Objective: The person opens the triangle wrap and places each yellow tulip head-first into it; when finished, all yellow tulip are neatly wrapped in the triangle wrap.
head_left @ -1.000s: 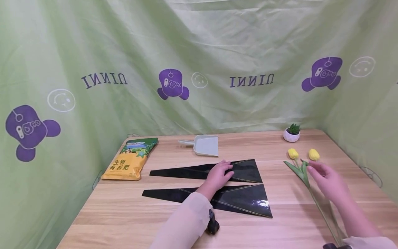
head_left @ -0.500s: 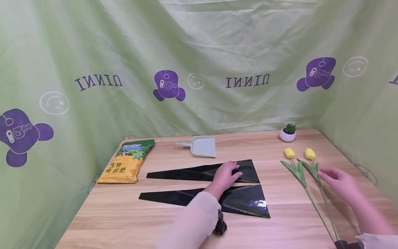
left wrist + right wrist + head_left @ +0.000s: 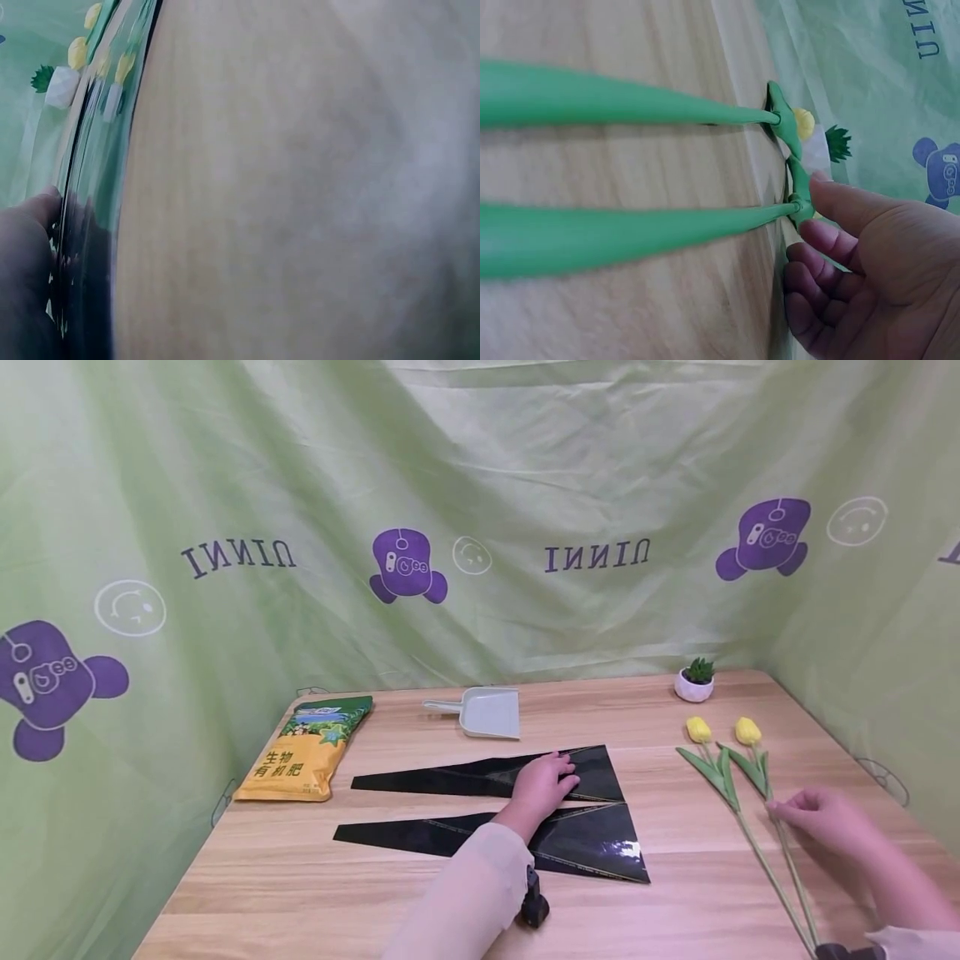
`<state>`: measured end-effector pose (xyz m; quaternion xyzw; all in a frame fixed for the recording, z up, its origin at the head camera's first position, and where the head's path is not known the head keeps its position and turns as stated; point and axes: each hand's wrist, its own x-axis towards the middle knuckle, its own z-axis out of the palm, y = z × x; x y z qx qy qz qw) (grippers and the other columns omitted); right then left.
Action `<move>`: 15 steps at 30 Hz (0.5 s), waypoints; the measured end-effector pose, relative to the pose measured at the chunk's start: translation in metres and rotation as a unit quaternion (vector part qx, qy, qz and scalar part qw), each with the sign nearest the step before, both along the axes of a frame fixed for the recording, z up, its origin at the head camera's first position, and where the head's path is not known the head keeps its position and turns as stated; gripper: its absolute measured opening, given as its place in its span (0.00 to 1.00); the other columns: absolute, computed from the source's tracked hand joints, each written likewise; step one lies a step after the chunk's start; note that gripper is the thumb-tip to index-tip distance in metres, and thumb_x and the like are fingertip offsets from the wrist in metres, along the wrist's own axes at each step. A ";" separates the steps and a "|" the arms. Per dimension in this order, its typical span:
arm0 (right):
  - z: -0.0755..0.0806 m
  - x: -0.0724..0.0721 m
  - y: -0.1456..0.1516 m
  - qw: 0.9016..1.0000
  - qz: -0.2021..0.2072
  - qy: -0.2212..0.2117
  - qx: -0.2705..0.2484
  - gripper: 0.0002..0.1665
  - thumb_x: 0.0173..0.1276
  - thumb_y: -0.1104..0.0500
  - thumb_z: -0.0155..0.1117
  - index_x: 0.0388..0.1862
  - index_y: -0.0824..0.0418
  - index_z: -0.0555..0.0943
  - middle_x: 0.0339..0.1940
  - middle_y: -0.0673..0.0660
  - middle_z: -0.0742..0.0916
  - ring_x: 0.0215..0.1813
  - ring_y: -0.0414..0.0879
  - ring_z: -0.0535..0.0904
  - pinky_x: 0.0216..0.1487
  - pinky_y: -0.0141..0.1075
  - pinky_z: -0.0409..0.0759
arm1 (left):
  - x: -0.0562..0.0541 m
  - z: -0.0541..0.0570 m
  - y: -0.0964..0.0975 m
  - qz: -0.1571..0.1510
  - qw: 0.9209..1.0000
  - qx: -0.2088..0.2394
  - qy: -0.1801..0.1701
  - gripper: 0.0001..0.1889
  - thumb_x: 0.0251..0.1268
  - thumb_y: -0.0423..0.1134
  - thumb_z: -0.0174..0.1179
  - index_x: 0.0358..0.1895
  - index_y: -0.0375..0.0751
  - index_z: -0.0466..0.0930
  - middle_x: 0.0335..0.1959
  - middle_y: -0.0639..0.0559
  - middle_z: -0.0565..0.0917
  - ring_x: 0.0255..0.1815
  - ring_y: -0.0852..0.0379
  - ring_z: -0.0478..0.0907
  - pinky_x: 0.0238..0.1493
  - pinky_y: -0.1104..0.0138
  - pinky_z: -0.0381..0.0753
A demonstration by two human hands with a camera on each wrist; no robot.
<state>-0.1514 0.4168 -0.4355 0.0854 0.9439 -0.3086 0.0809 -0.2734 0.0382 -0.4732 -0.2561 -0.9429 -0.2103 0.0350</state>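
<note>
Two glossy black tapering sheets [image 3: 592,839] lie side by side on the table. My left hand [image 3: 542,785] rests on the upper sheet [image 3: 442,777], fingers spread over its wide part. Part of the left hand [image 3: 26,270] shows at the left edge of the left wrist view. Two yellow tulips lie at the right: a left tulip [image 3: 699,731] and a right tulip [image 3: 747,732], with long green stems. My right hand [image 3: 828,818] is at the right tulip's stem, just below its leaves. In the right wrist view, a gap shows between thumb [image 3: 844,196] and index finger, around the stem.
A yellow and green bag [image 3: 303,752] lies at the back left. Behind the sheets is a grey dustpan [image 3: 491,712]. A small succulent in a white pot [image 3: 693,687] stands at the back right. Green printed cloth [image 3: 480,627] surrounds the wooden table [image 3: 247,893].
My right hand moved off the right tulip's leaves to the right, then down along the stem. The tulip lies still over the last half second. The left hand stays on the upper sheet.
</note>
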 end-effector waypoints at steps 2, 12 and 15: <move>-0.001 0.000 -0.001 1.000 0.003 -0.010 0.005 0.28 0.74 0.42 0.53 0.36 0.68 0.77 0.30 0.54 0.81 0.35 0.45 0.73 0.35 0.33 0.70 | 0.000 0.000 0.001 0.007 1.000 -0.004 0.002 0.16 0.69 0.48 0.60 0.54 0.48 0.85 0.61 0.58 0.82 0.68 0.59 0.73 0.66 0.66 0.74; -0.003 -0.001 -0.005 0.999 0.019 -0.013 0.043 0.24 0.71 0.43 0.58 0.29 0.64 0.75 0.26 0.52 0.78 0.32 0.45 0.71 0.33 0.34 0.67 | 0.000 0.000 0.003 0.020 0.999 -0.017 0.030 0.14 0.67 0.48 0.61 0.51 0.51 0.87 0.56 0.59 0.85 0.64 0.61 0.77 0.62 0.69 0.77; -0.003 -0.002 -0.005 0.998 0.019 -0.016 0.051 0.23 0.72 0.45 0.57 0.28 0.64 0.75 0.25 0.52 0.77 0.32 0.45 0.70 0.33 0.34 0.67 | -0.001 -0.001 0.004 0.021 0.999 -0.021 0.042 0.13 0.67 0.48 0.61 0.50 0.52 0.87 0.54 0.59 0.86 0.63 0.61 0.78 0.61 0.69 0.77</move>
